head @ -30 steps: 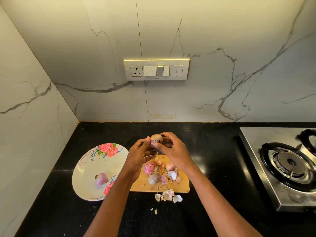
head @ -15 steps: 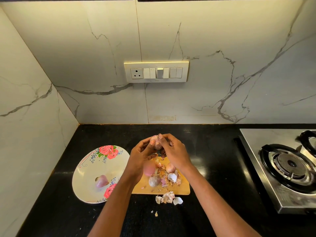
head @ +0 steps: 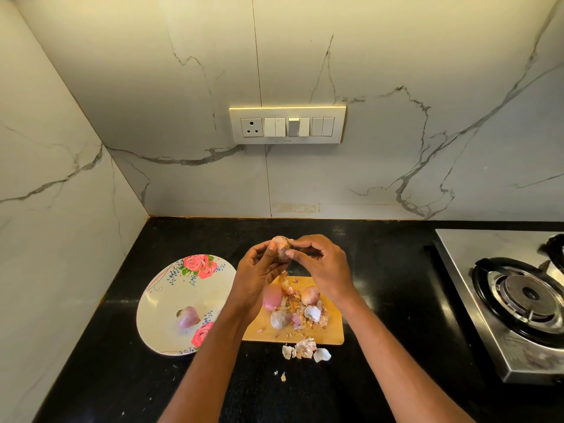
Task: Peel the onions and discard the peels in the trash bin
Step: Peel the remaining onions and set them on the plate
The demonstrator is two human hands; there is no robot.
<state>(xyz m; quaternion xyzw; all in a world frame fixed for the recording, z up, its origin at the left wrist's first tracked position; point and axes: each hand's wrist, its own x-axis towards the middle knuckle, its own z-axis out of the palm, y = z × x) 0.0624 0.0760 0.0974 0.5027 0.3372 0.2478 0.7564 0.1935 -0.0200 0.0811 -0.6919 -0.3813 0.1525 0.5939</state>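
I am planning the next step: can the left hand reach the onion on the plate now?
Probably not yet: the left hand grips another onion. The plate onion lies uncovered nearby.

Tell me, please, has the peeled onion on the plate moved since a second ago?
No; the peeled onion still lies just above the lower rose printed on the plate.

You have a black counter (head: pixel 381 254) under marble wall tiles (head: pixel 396 71), a switch panel with socket (head: pixel 287 125) on the back wall, and a steel gas stove (head: pixel 515 297) at your right.
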